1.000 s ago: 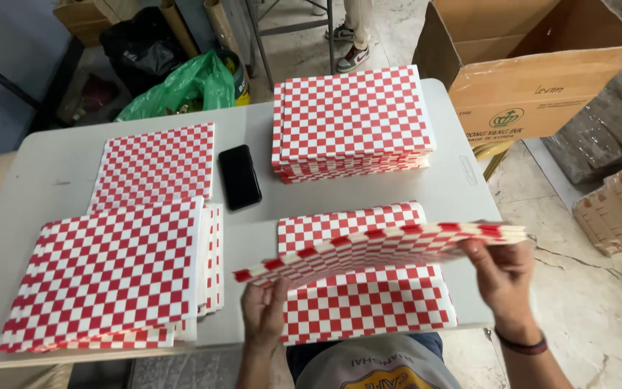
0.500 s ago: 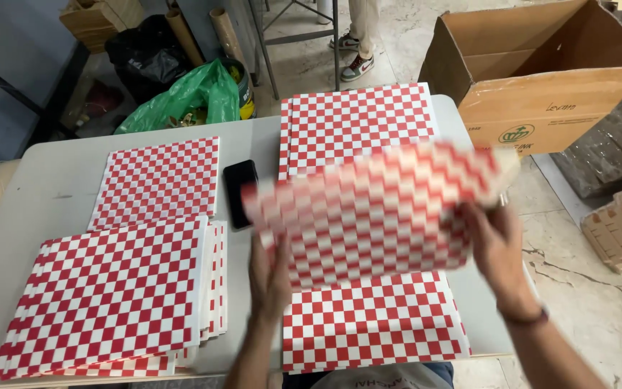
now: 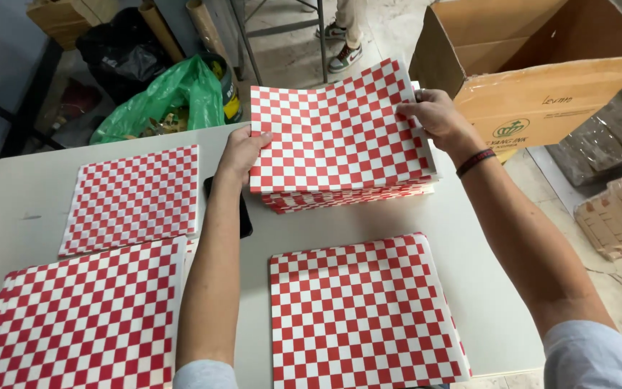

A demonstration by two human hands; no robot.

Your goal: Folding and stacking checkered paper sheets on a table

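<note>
Both my arms reach across a grey table (image 3: 30, 194). My left hand (image 3: 242, 151) grips the left edge of a red-and-white checkered paper sheet (image 3: 336, 130), and my right hand (image 3: 433, 115) grips its right edge. The sheet rests on top of a thick stack of the same checkered sheets (image 3: 347, 196) at the far side of the table. A near pile of checkered sheets (image 3: 361, 310) lies between my forearms.
Two more checkered piles lie at the left: a small one (image 3: 134, 198) and a large one (image 3: 80, 320). A black phone (image 3: 244, 216) shows partly under my left arm. An open cardboard box (image 3: 534, 65), a green bag (image 3: 174, 97) and a person's feet (image 3: 343, 39) are beyond the table.
I lifted a checkered sheet off the near pile, carried it away from me, and it now lies on the far stack with both hands still on its edges.
</note>
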